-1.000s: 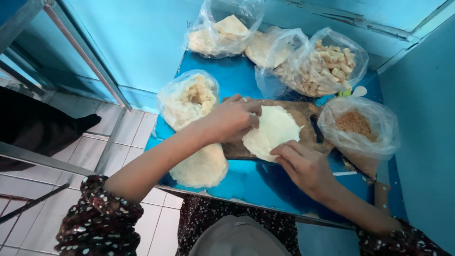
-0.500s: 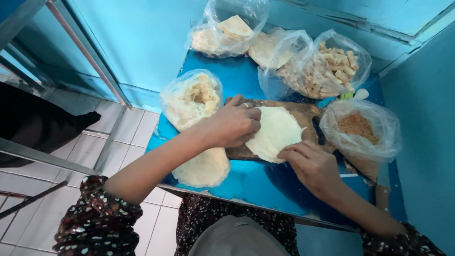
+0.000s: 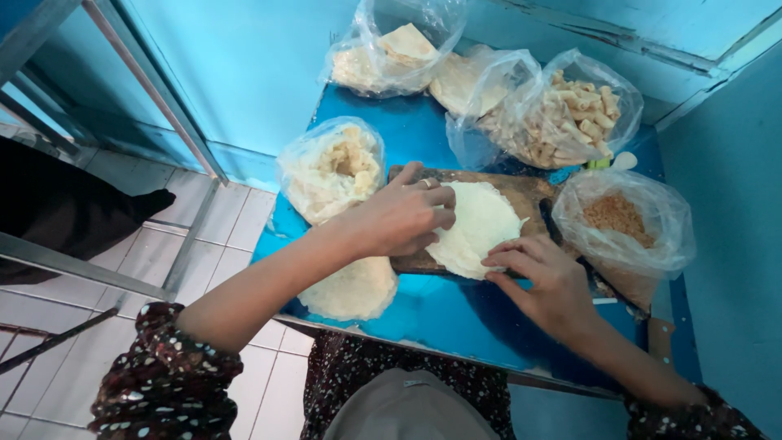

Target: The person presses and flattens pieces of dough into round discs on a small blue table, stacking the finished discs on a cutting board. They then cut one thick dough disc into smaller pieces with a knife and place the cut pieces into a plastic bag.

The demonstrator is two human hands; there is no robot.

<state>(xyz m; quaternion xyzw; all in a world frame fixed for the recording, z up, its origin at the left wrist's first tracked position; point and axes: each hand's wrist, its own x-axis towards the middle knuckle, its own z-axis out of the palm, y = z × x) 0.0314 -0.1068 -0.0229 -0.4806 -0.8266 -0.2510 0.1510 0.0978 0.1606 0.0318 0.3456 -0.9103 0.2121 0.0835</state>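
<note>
- Round pale wrapper (image 3: 476, 228) lies flat on the wooden board (image 3: 521, 195), mid tabletop (image 3: 456, 318); its near edge overhangs the board a little.
- Left hand (image 3: 403, 216) rests on the wrapper's left edge, fingers curled over it, pressing or pinching; whether it grips the sheet I cannot tell.
- Right hand (image 3: 542, 273) at the wrapper's near right edge, fingertips bent onto the rim; looks like a light touch, not a clenched hold.
- No filling shows on the wrapper; its visible face is bare.
- Stack of wrappers (image 3: 350, 289) sits off the board at the near left, partly under the left forearm: plenty left to work through, by the look of it.
- Bag of pale shreds (image 3: 330, 167) stands just left of the board, mouth open.
- Bag of brown crumbs (image 3: 623, 220) at right, touching the board's far end; open.
- Bag of rolled pieces (image 3: 570, 118) behind the board, fairly full: likely finished items.
- Two further bags at the back: flat sheets (image 3: 391, 53) and another (image 3: 464, 81) of similar pale sheets.
- Dark knife (image 3: 562, 236) lies along the board's right end, unheld.
- Judgement: one sheet laid out, filling and rolling not yet done for this piece.
</note>
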